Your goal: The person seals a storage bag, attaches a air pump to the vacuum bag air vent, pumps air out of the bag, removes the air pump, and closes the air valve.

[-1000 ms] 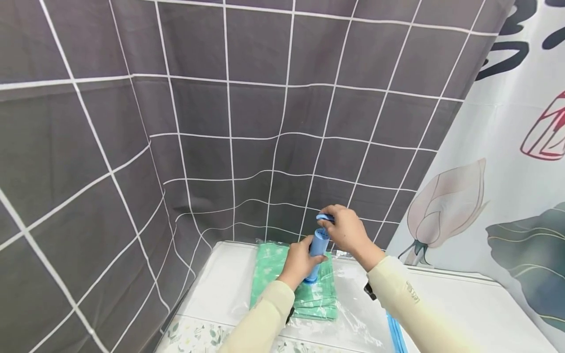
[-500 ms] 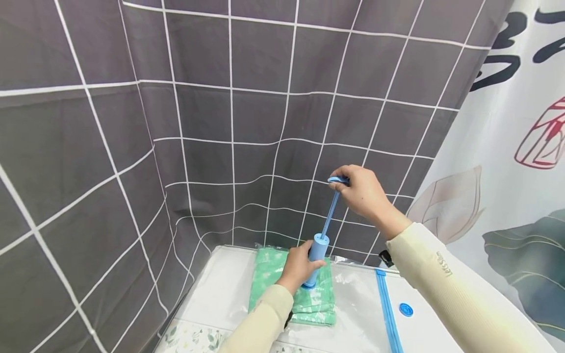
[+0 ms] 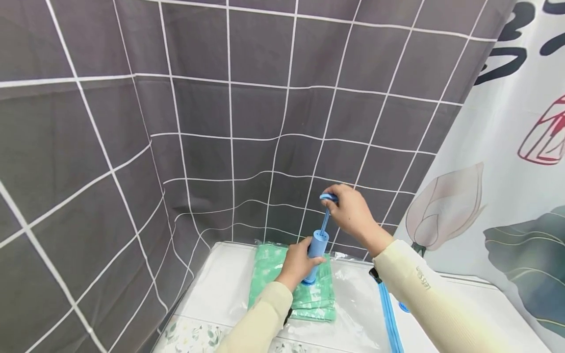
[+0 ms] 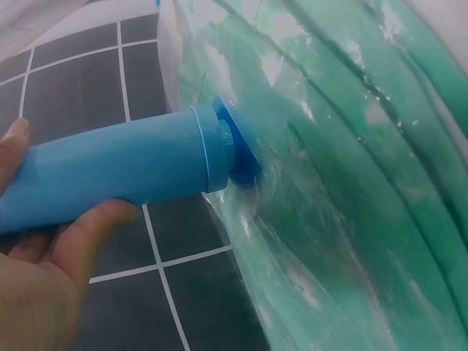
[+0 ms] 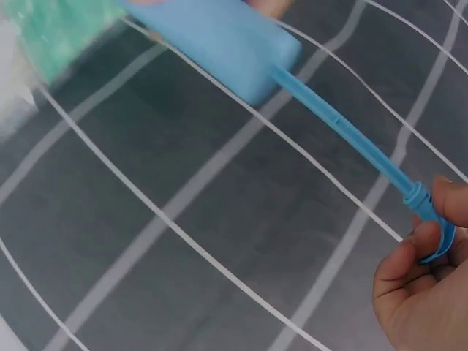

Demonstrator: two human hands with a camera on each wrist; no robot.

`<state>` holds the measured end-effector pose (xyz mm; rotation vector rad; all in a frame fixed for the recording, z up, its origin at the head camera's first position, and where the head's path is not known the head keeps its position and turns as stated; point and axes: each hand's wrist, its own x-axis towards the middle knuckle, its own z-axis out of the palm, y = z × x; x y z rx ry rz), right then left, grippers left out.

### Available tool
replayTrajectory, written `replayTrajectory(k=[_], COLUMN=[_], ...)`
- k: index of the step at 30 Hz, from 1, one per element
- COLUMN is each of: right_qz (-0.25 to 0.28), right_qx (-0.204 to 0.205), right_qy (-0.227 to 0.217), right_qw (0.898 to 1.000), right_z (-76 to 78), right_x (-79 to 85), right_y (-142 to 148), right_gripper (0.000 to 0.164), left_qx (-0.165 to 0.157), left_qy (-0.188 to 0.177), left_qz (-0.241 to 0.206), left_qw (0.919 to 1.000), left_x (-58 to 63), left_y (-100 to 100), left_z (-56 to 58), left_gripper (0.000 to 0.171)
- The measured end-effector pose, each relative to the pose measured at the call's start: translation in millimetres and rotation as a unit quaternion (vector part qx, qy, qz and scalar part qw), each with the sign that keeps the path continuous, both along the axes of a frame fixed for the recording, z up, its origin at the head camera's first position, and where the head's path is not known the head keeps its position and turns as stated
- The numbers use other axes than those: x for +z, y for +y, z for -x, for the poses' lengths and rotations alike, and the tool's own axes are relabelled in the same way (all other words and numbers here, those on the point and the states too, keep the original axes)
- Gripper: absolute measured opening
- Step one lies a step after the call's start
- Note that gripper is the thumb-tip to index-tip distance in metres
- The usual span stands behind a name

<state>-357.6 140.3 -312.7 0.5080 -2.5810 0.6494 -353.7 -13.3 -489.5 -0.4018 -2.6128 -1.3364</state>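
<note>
A blue hand pump (image 3: 318, 245) stands slightly tilted on a clear plastic bag that holds folded green cloth (image 3: 269, 269). My left hand (image 3: 296, 263) grips the pump's barrel (image 4: 124, 164). In the left wrist view the barrel's lower end meets a dark blue round valve (image 4: 239, 150) on the bag. My right hand (image 3: 353, 210) holds the pump's handle (image 3: 328, 197) with curled fingers, above the barrel. Part of the thin plunger rod (image 5: 344, 131) shows between barrel and handle.
The bag's blue zip strip (image 3: 390, 318) runs along its right side. A blue round cap (image 3: 403, 307) lies on the white table (image 3: 468, 294), partly behind the right sleeve. A dark curtain with white grid lines (image 3: 247, 113) hangs behind the table.
My right hand first drew the handle up and to the right, lengthening the visible rod, then came partway down again. The left hand keeps its grip on the barrel.
</note>
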Motion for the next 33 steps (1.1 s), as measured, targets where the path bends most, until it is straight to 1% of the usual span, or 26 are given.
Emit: replayTrajectory(k=[4, 6, 8, 10, 13, 17, 22, 25, 28, 33], right_qz=[-0.007, -0.011, -0.012, -0.007, 0.003, 0.006, 0.023, 0.039, 0.048, 0.057], right_qx=[0.0, -0.004, -0.006, -0.012, -0.011, -0.005, -0.001, 0.0, 0.001, 0.005], right_qy=[-0.027, -0.04, -0.046, -0.045, -0.031, -0.02, -0.036, -0.044, -0.034, -0.004], right_qw=[1.0, 0.999, 0.999, 0.999, 0.999, 1.0, 0.999, 0.998, 0.998, 0.998], right_z=[-0.6, -1.6, -2.6, -3.8, -5.4, -6.4, -7.3, -7.7, -5.7, -3.2], right_x=[-32.6, -48.9, -63.2, -74.1, -83.5, -85.6, -81.2, -69.7, -46.1, 8.2], right_y=[-1.2, -1.3, -1.2, -1.2, -2.0, -4.4, -2.4, 2.2, 6.8, 11.8], right_gripper=[0.021, 0.021, 0.021, 0.021, 0.02, 0.018, 0.019, 0.02, 0.02, 0.021], left_qx=[-0.002, -0.003, -0.005, -0.008, -0.008, -0.003, -0.005, -0.01, -0.007, 0.004], left_qy=[-0.002, 0.004, 0.007, 0.011, 0.013, 0.016, 0.011, 0.015, 0.021, 0.019], left_qz=[0.009, 0.01, 0.009, 0.004, 0.002, 0.003, -0.002, -0.003, 0.005, 0.008], left_qw=[1.0, 0.9999, 0.9999, 0.9999, 0.9999, 0.9999, 0.9999, 0.9998, 0.9997, 0.9998], left_x=[-0.7, -2.0, -3.4, -4.2, -4.6, -4.7, -3.2, -2.7, -2.8, -2.9], left_y=[1.7, 2.9, 3.9, 4.4, 3.9, 2.3, 2.6, 4.0, 4.5, 1.7], left_z=[1.4, 1.7, 1.8, 1.2, -0.4, -1.4, -1.3, -0.8, -0.3, 0.2], left_gripper=[0.061, 0.059, 0.055, 0.051, 0.049, 0.048, 0.048, 0.05, 0.054, 0.059])
